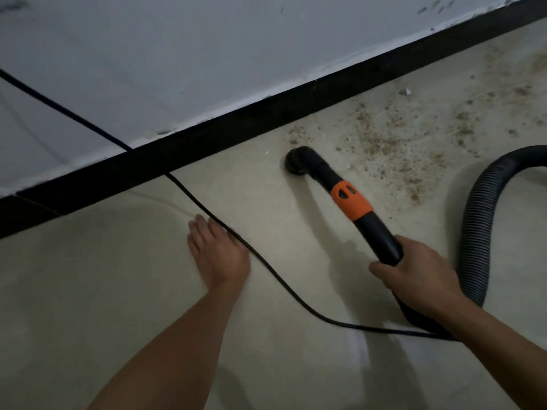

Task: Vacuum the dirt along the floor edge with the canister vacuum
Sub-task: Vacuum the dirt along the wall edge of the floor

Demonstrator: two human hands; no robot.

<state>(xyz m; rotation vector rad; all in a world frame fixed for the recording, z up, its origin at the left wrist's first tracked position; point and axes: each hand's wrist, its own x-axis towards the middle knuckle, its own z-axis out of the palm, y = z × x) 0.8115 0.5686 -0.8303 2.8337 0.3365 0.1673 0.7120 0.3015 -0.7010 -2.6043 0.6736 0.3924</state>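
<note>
My right hand (420, 270) grips the black vacuum wand (374, 229), which has an orange collar (350, 199). Its round black nozzle (296, 161) sits on the pale floor a little in front of the black skirting board (236, 125). Brown dirt (393, 143) is scattered to the right of the nozzle, along the skirting. My left hand (217, 253) lies flat on the floor with straight fingers, beside the black power cord (266, 264). The canister itself is out of view.
The ribbed black hose (476, 229) loops from behind my right hand up to the right edge. The cord runs diagonally from the white wall (177, 54) across the floor under my right forearm. The floor left of the nozzle looks free of dirt.
</note>
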